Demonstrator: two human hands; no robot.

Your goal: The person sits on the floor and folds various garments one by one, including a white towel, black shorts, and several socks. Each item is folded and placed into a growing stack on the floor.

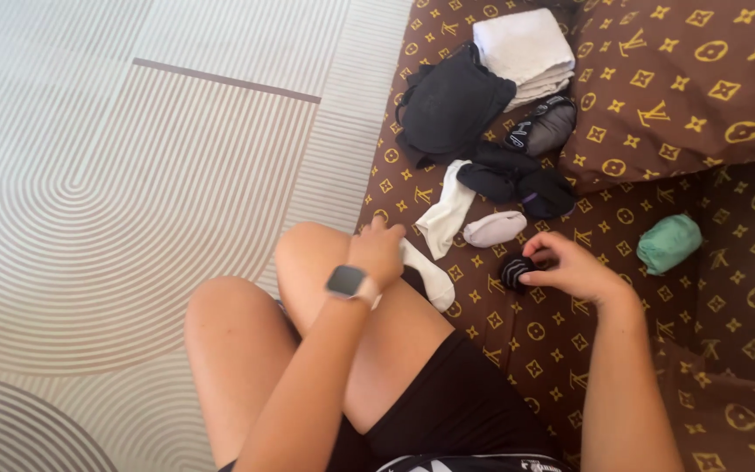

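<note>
My left hand (377,249), with a watch on the wrist, grips one end of a white sock (430,278) that lies across my knee and the brown patterned bed cover (657,262). A small rolled black sock with pale stripes (514,271) sits on the cover with my right hand (574,267) closed around it. Just beyond the hands lie another white sock (447,210) and a rolled pale sock bundle (494,228).
Farther back are dark socks (517,183), a grey-black rolled pair (543,127), a black garment (452,105) and a folded white towel (524,52). A green rolled bundle (669,243) lies to the right. A striped rug (133,192) covers the floor at left.
</note>
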